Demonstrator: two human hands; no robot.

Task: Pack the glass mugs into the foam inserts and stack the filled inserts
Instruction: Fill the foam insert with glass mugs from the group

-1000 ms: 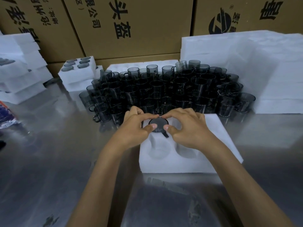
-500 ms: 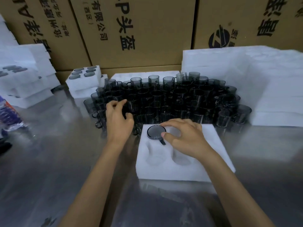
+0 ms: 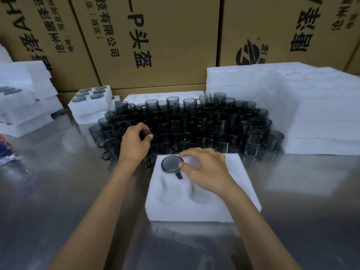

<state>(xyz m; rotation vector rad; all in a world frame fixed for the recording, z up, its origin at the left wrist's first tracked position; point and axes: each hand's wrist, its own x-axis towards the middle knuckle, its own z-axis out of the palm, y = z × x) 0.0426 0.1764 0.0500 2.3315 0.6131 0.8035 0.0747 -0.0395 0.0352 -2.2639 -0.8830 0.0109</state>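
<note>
A white foam insert [image 3: 194,209] lies on the steel table in front of me. One smoky glass mug [image 3: 171,164] sits in its far-left pocket, handle toward me; the two near pockets are empty. My right hand [image 3: 206,170] rests over the far-right pocket, its thumb tip touching the seated mug's rim. Behind the insert stands a dense cluster of several loose mugs [image 3: 214,121]. My left hand [image 3: 135,143] reaches into the cluster's near-left part, fingers and thumb curled round the rim of one mug [image 3: 145,131].
Empty foam inserts [image 3: 315,114] are stacked high at the right. A filled insert [image 3: 89,103] tops a short stack at the back left, and more foam [image 3: 23,102] is piled at the far left. Cardboard boxes [image 3: 155,45] wall the back. A coloured packet [image 3: 4,151] lies at the left edge.
My left hand left the seated mug, moved left and back into the cluster and closed on a mug there. My right hand stayed on the insert.
</note>
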